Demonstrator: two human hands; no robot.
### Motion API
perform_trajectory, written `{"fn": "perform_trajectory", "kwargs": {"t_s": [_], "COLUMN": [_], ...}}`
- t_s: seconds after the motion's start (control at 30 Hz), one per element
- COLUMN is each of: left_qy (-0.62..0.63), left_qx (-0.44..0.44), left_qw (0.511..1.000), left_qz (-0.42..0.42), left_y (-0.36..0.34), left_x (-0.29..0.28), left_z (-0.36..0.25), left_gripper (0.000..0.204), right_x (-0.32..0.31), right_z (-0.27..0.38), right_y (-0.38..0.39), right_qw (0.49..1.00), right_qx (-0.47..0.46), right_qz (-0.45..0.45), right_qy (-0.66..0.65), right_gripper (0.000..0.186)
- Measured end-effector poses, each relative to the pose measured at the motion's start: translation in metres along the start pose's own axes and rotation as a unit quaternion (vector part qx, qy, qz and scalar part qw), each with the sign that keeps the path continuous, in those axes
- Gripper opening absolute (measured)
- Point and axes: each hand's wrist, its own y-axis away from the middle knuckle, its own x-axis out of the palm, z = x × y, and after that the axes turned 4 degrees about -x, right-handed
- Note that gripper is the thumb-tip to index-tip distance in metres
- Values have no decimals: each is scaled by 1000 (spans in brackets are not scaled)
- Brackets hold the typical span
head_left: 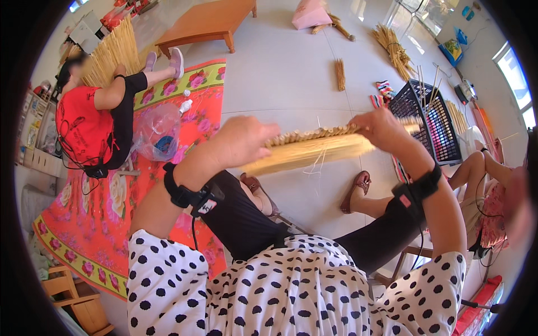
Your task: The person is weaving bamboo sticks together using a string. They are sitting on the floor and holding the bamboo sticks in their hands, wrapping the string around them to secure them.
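Observation:
A mat of pale yellow stalks (316, 152), tied side by side, hangs in the air in front of my lap. Loose white thread ends dangle from its middle. My left hand (244, 143), slightly blurred, has its fingers closed at the mat's left end. At the upper right edge, my right hand (382, 127) pinches the mat between thumb and fingers. A row of cut stalk ends shows along the top edge. Each of my wrists carries a black strapped device.
On the left a person in a red shirt (87, 126) handles a large stalk mat (115, 47) on a red floral cloth (89, 224). A black crate (412, 103) stands at right, near another seated person. Stalk bundles (392, 50) and a low wooden table (207, 25) are farther off.

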Motion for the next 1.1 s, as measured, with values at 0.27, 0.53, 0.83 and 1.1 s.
{"fn": "perform_trajectory", "kwargs": {"t_s": [0.27, 0.53, 0.83, 1.1], "left_qy": [74, 109, 266, 582], "left_qx": [-140, -193, -92, -169], "left_qw": [984, 970, 957, 780], "left_qz": [-76, -99, -73, -153], "left_y": [-8, -10, -20, -34], "left_x": [63, 113, 121, 194], "left_z": [-97, -144, -178, -140], "left_gripper": [13, 13, 29, 16], "right_x": [12, 90, 94, 97], "right_z": [-18, 55, 49, 66], "right_y": [-22, 22, 60, 91], "right_qw": [947, 917, 905, 907], "right_qx": [-53, 357, 364, 357], "right_qz": [-292, -131, -195, -191], "right_qy": [124, -117, -102, -115], "right_gripper": [15, 59, 42, 33]}}
